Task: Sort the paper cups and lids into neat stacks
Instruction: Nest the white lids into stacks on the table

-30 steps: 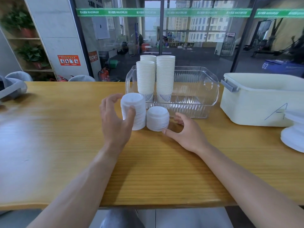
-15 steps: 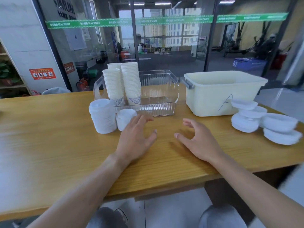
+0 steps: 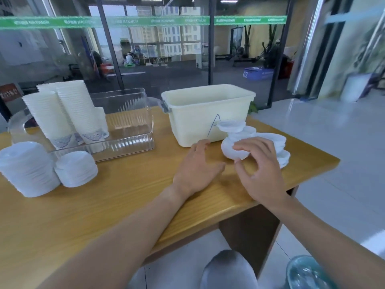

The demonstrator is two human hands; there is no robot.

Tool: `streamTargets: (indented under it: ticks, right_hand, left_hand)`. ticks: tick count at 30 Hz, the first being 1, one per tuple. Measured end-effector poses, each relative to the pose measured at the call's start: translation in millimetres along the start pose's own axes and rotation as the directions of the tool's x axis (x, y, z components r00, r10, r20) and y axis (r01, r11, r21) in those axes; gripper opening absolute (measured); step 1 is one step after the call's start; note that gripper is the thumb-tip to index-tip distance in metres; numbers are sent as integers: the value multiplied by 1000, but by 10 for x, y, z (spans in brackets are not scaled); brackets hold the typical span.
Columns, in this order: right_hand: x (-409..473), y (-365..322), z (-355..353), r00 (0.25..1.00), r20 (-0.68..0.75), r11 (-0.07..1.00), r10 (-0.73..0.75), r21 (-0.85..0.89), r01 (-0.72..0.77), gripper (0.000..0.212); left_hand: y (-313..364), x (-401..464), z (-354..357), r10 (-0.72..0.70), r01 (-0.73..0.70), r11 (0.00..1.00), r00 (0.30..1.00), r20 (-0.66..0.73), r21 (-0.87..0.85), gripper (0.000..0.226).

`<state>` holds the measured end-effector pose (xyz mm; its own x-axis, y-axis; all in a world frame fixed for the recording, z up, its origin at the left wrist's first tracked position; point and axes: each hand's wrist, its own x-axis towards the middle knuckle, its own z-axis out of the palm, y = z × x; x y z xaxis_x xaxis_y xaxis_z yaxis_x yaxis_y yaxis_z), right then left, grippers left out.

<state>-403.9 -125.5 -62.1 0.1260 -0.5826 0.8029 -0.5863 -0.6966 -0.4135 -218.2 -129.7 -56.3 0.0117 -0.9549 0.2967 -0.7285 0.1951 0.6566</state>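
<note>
Two neat stacks of white lids (image 3: 27,170) stand at the left of the wooden table (image 3: 116,205), a tall one and a shorter one (image 3: 76,168) touching it. Behind them, tall stacks of white paper cups (image 3: 62,113) with a blue-grey pattern near the base stand upright in a clear plastic tray (image 3: 129,130). At the right end of the table lies a loose, untidy heap of lids (image 3: 235,140), tilted and overlapping, just in front of a cream plastic tub (image 3: 200,113). The right hand (image 3: 260,170) curls over this heap, fingertips touching the nearest pile, thumb apart from it; whether it grips the pile cannot be told. The left hand (image 3: 198,167) is spread flat, palm down, just above or on the table beside the heap, holding nothing. The far lids in the heap are hidden by the right hand, and the lid count is too blurred to tell. The tub's contents are hidden by its wall. A hand-drawn letter "A" marks the tub front. A green band on the glass wall (image 3: 145,21) reads "MAXIMUM"; a blue box (image 3: 258,73) beyond carries "02".
</note>
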Motion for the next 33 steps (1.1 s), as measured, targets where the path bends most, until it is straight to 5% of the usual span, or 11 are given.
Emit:
streamTargets:
  ticks: [5,10,16,23,33]
  right_hand:
    - [-9,418,-266,986,-114,988,122,-78,-131,32]
    - [0,659,-337,904,-16,904,428,-18,-428,60]
    - [101,701,-253,831,23,831,557,-22,-556,72]
    - [108,557,-198,849,40,850,527,-38,-526,46]
    - [169,-117,337,914,204,936,350,-113,-333,50]
  left_hand:
    - [200,353,354,-52,52,995,999,-2,-83,100]
    - [268,535,550,-26,28,988,1000,15,-152,95]
    - [200,544,541,-5,-3,978,999,-35,-208,77]
    - [134,387,319,16,-30,970,998,-57,-240,51]
    - [-572,-111,-626,-95,84,983,994,-59,-162,54]
